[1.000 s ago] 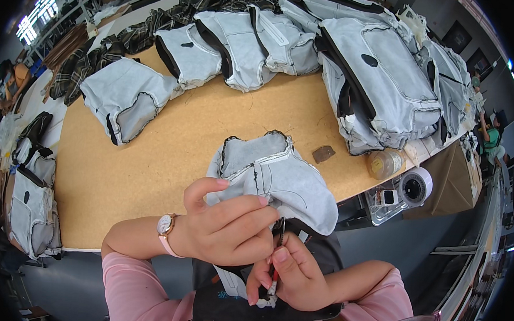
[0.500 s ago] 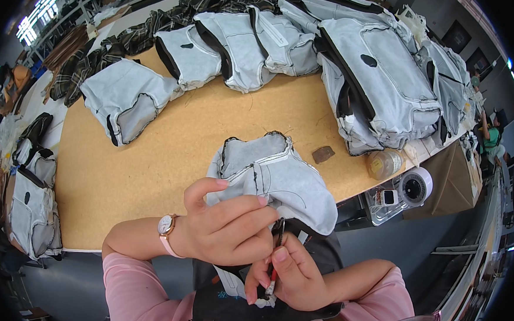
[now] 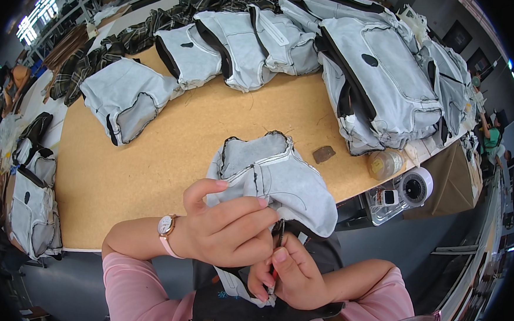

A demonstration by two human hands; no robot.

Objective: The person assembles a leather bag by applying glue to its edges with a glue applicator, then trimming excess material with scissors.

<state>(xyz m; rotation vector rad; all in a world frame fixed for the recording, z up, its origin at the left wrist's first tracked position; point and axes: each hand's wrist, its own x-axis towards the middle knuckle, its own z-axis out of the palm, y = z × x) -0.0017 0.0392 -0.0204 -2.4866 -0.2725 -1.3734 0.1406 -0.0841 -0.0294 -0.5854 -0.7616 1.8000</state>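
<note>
I'd say the soft, pale-grey sewn fabric piece [image 3: 305,184] overhanging the flat tan table's [image 3: 144,183] near edge is light and floppy, best held by its firmer seams; the right hand [image 3: 298,276] pinches a slim red-and-dark item [image 3: 281,228], while the curled left hand's [image 3: 229,228] hold I can't tell.

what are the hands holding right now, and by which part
The right hand pinches a slim dark and red item, too small to identify, at its red part. Whether the left hand grips the grey fabric piece is hidden.

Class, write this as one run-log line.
left hand: curled, at pale fabric; right hand: pinching slim red item; brown piece: on table
</note>
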